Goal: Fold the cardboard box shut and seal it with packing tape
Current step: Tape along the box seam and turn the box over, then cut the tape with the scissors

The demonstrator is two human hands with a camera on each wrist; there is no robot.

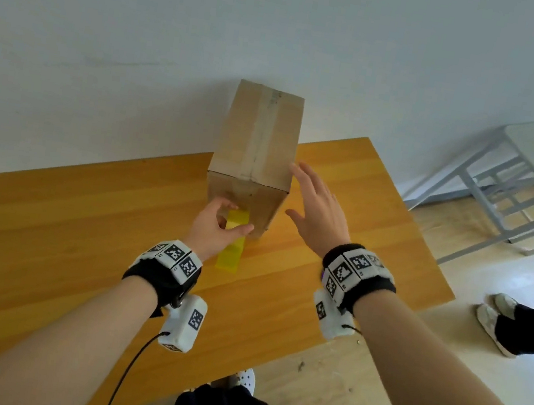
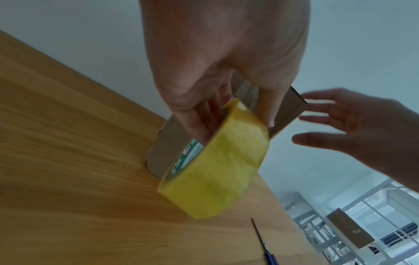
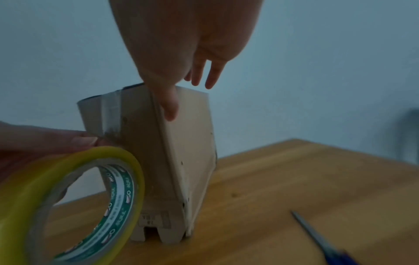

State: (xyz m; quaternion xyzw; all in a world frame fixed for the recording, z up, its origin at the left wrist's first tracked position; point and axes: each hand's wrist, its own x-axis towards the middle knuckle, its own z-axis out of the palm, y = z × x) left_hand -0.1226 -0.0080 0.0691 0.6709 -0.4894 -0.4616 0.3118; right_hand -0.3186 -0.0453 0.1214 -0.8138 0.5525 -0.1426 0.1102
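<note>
A tall cardboard box [image 1: 257, 138] stands upright on the wooden table [image 1: 79, 243], its flaps folded down and a strip of clear tape running along the top seam. My left hand [image 1: 213, 229] grips a yellow roll of packing tape [image 1: 231, 254] just in front of the box's near face; fingers pass through the core [image 2: 204, 125] and the thumb lies over the outside. The roll [image 2: 222, 165] hangs slightly above the table. My right hand [image 1: 316, 209] is open with spread fingers beside the box's right side [image 3: 188, 143]; whether the thumb [image 3: 170, 105] touches the edge is unclear.
Blue-handled scissors [image 3: 317, 238] lie on the table to the right of the box [image 2: 263, 240]. A white wall stands close behind the box. A grey metal-framed table [image 1: 503, 189] and another person's feet [image 1: 501, 320] are on the floor to the right.
</note>
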